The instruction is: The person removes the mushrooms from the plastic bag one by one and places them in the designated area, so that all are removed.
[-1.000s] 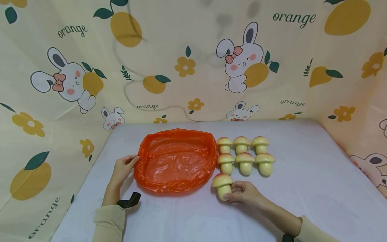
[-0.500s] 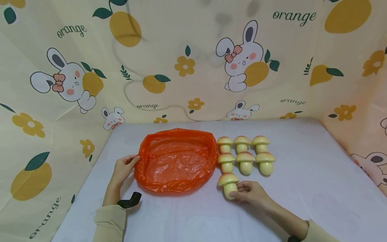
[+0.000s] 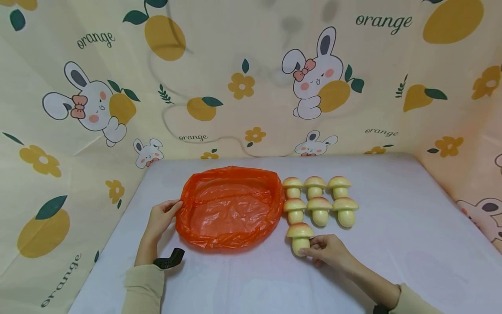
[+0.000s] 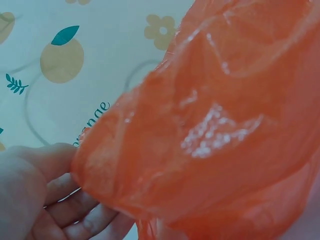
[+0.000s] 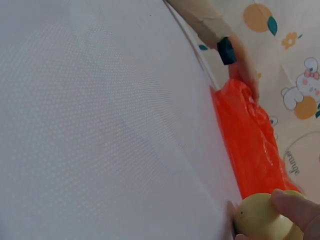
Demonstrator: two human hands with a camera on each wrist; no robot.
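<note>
An orange-red plastic bag (image 3: 229, 242) lies in the middle of the table with its mouth spread wide and its rim folded out. My left hand (image 3: 157, 220) pinches the bag's left rim; in the left wrist view the thumb of that hand (image 4: 30, 187) is at the edge and the fingers are bent below. With its thumb and fingers, my right hand (image 3: 331, 253) holds a toy mushroom (image 3: 300, 231) by its pale stem, the reddish-yellow cap pointing away from me. The right wrist view shows the rounded stem end (image 5: 257, 217) under the thumb.
Several matching toy mushrooms (image 3: 319, 211) lie in two rows right of the bag, just beyond the held one. White cloth (image 3: 251, 283) covers the table. A printed fabric backdrop (image 3: 259, 43) stands behind and along both sides.
My right hand has moved the toy mushroom a little to the right and slightly away from me, in line below the left column of mushrooms. The left hand stays on the bag's rim.
</note>
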